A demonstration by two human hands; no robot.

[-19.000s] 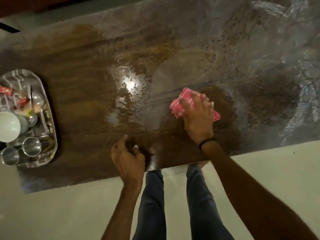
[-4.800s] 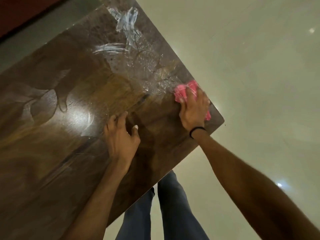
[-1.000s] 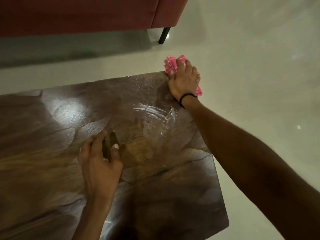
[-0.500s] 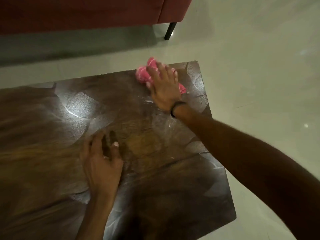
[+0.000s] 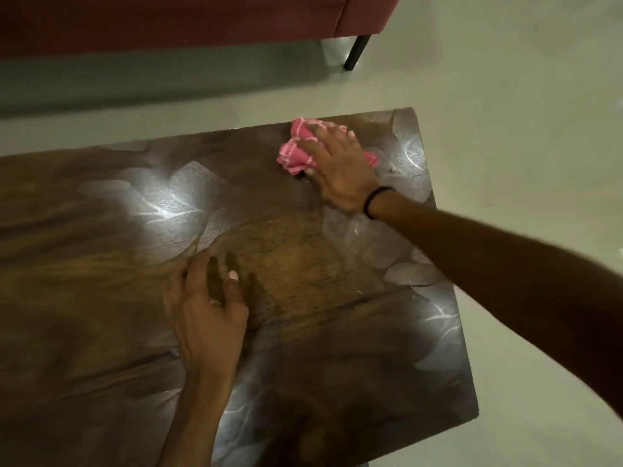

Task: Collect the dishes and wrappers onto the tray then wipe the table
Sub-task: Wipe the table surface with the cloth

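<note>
- No dishes, wrappers or tray show on the part of the tabletop [image 5: 101, 298] that we can see, so the picking-up part looks done. The tray itself is out of view.
- The wiping part is going on now. Shiny wet streaks lie near the far edge, along the right edge and near the front edge.
- I think the wiping is far along, but the left end of the tabletop is cut off, so I cannot tell how much is left.
- The right hand [image 5: 340, 170] reaches out with a long, nearly straight arm. It presses flat on the pink cloth [image 5: 296, 153], fingers spread over it, near the far right corner.
- The left hand [image 5: 205, 311] holds nothing. It rests open on the middle of the tabletop, fingers spread, like a prop to lean on.
</note>
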